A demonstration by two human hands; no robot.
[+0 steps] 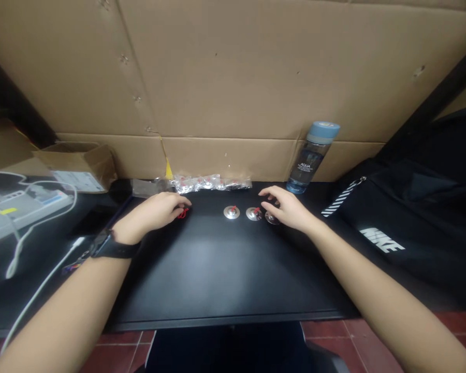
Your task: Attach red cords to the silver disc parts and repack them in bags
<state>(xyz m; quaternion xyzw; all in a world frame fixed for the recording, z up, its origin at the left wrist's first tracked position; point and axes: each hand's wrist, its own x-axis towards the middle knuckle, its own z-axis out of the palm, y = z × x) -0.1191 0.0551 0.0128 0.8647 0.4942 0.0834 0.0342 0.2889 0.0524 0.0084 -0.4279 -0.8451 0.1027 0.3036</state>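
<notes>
Small silver discs with red loops lie in a row on the black table (217,269): one disc (231,212), a second disc (253,214), and a third disc (272,218) partly under my right hand (287,208). That hand rests palm down with fingers spread, touching the third disc. My left hand (159,210), with a black watch (111,245) on the wrist, lies curled over a red loop (183,213); whatever is under it stays hidden.
A clear bag of more discs (205,182) lies against the cardboard wall. A blue-capped water bottle (312,158) stands at the back right. A black Nike bag (411,228) fills the right. A cardboard box (77,166), power strip (19,204) and white cable (42,290) sit left.
</notes>
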